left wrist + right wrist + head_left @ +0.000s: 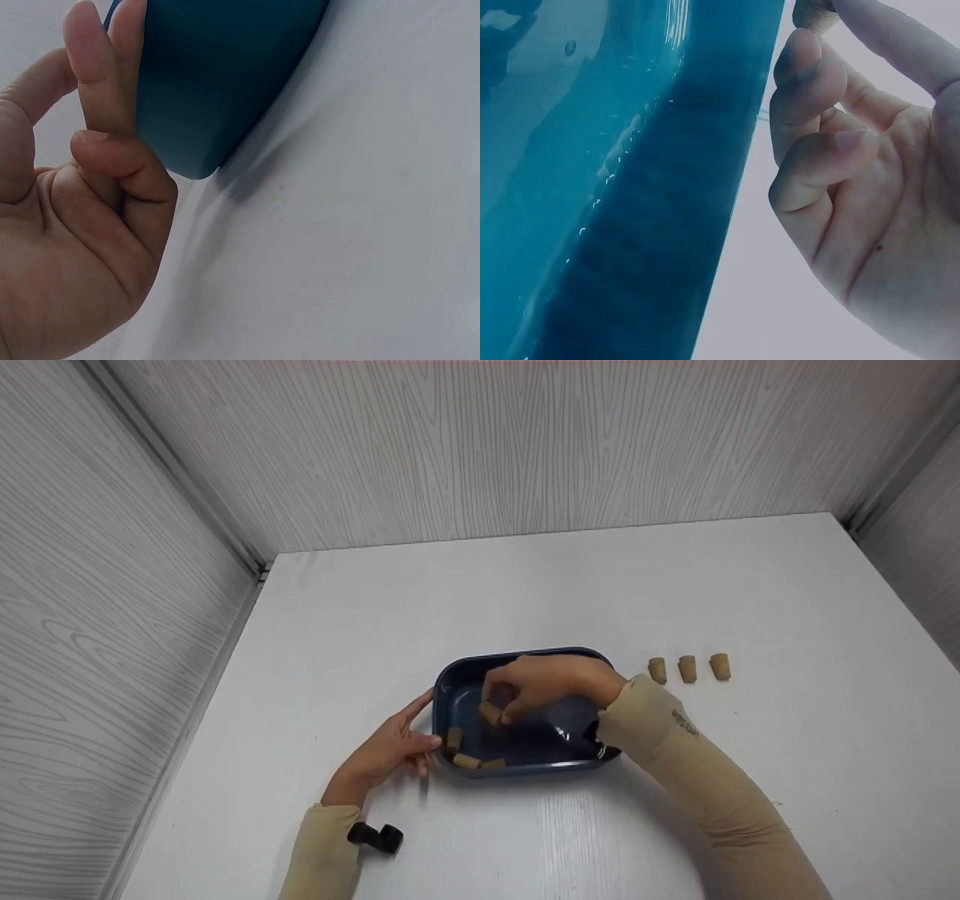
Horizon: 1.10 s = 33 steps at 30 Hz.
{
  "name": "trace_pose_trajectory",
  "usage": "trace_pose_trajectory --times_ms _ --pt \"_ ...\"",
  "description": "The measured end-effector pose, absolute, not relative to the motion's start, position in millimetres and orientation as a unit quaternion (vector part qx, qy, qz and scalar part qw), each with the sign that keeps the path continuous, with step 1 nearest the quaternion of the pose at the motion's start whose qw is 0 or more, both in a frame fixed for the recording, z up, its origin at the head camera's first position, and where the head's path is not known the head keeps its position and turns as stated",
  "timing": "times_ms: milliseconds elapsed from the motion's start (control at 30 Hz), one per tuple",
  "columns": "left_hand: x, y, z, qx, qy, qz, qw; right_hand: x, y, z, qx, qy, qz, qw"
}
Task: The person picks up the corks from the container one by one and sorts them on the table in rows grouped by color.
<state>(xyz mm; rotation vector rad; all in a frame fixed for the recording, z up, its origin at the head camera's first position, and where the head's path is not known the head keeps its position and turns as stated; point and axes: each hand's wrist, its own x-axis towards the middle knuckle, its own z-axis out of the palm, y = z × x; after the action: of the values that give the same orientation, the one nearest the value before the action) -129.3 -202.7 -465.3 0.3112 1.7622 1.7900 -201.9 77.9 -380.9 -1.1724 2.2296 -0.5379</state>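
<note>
The right hand (551, 682) pinches a small, brown, stubby cork (491, 714) between its thumb and pointing finger, so those fingers sit close together around it. This cork is tilted and is over the inside of a deep blue, shiny, box-shaped tray with round corners (517, 748); I cannot tell if it touches the bottom. The left hand (386, 750) holds the tray at its left end, with the thumb at the rim and other fingers against the outside wall. Three more brown corks are in the tray's near left corner: one stands or leans by the left wall (454, 739), and two lie along the near wall (467, 761) (493, 763). Another three brown corks (657, 670) (688, 669) (720, 666) are in a row on the white surface (375, 607), to the right of the tray and apart from each other. The corks look very light, a bit squashy and not easy to break, so a soft pinch around the middle should do. The tray looks stiff and smooth, and its inside may be wet and slippery, so the rim is a good place to hold.
</note>
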Motion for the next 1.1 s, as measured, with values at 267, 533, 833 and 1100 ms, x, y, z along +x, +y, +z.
trace_pose_trajectory --times_ms 267,533,833,1100 --pt "-130 -201 -468 0.121 0.662 0.672 0.308 -199 93 -376 -0.429 0.833 -0.22 0.272" --pt "-128 -202 -466 0.115 0.667 0.671 0.303 -200 111 -364 -0.415 0.839 -0.237 0.26" --pt "-127 -203 -465 0.112 0.671 0.668 0.301 -199 141 -349 -0.405 0.843 -0.257 0.244" --pt "-128 -204 -467 0.118 0.674 0.666 0.298 -200 160 -352 -0.389 0.85 -0.28 0.22"
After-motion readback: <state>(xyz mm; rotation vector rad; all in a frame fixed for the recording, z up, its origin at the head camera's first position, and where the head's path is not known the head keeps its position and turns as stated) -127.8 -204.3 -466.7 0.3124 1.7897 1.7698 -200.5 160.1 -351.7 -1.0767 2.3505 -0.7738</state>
